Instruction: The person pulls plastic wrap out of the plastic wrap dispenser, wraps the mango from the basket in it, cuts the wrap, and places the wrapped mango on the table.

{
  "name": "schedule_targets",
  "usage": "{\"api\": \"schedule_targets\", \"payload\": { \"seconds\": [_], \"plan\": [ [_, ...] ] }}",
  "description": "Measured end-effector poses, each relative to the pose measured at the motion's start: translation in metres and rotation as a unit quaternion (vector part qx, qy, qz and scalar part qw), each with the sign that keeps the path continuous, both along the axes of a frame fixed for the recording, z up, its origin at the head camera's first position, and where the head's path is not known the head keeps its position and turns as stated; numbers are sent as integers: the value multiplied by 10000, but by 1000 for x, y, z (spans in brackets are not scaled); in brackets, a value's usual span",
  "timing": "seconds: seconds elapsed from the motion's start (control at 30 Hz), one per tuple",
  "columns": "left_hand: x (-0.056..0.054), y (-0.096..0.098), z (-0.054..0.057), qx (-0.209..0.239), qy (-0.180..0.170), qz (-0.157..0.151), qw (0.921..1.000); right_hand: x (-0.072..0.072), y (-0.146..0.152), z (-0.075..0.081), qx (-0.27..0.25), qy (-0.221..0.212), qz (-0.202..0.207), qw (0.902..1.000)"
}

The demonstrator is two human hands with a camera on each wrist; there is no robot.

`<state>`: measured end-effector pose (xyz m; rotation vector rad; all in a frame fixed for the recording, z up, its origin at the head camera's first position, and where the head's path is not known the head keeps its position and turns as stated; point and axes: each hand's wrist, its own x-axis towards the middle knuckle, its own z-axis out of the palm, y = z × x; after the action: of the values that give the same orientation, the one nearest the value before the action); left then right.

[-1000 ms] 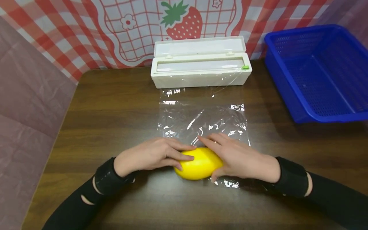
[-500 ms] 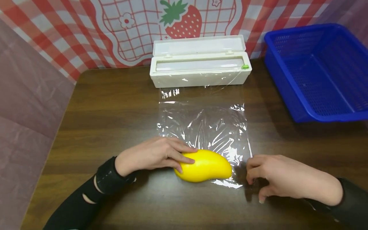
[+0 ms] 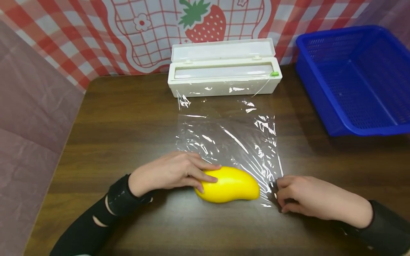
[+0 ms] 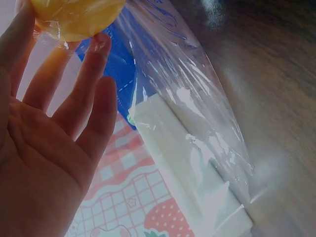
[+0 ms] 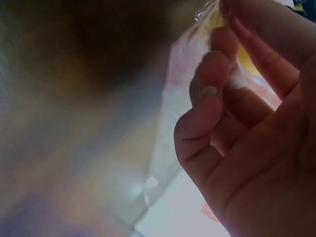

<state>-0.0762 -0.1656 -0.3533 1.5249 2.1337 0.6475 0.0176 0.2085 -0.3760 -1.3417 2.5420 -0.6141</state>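
A smooth yellow mango (image 3: 232, 185) lies on the near end of a clear sheet of plastic wrap (image 3: 230, 138). My left hand (image 3: 174, 170) holds the mango's left end, thumb and fingers spread round it. In the left wrist view the fingertips touch the mango (image 4: 79, 17) through or beside a bit of film. Right of the mango, my right hand (image 3: 307, 195) pinches the near right edge of the wrap. The right wrist view has the film (image 5: 210, 12) rising to the thumb and fingertips. Behind, the wrap runs out of a white dispenser box (image 3: 224, 87).
The dispenser's lid (image 3: 222, 51) stands raised, and a green slider (image 3: 274, 74) sits at its right end. A blue plastic basket (image 3: 336, 96) stands at the back right. A red checked cloth (image 3: 96, 39) hangs behind the wooden table (image 3: 128, 117).
My right hand left the mango, moved right to the wrap's edge and closed its fingers on it. The film now shows taut diagonal creases. My left hand stayed on the mango.
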Motion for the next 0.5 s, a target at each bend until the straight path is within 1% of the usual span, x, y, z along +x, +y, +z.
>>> {"api": "schedule_targets", "payload": {
  "seconds": [0.17,0.3,0.4,0.5],
  "plan": [
    [1,1,1,122,250,-92,9996,-5,2,16,-309,141,-9,9994],
    [1,1,2,323,494,-263,9979,-9,0,28,-485,376,-299,9977],
    [0,1,1,440,703,-381,9958,-14,-6,30,-580,630,-635,9943],
    [-1,2,1,486,836,-440,9943,-17,-15,27,-738,716,-850,9911]
  ]
}}
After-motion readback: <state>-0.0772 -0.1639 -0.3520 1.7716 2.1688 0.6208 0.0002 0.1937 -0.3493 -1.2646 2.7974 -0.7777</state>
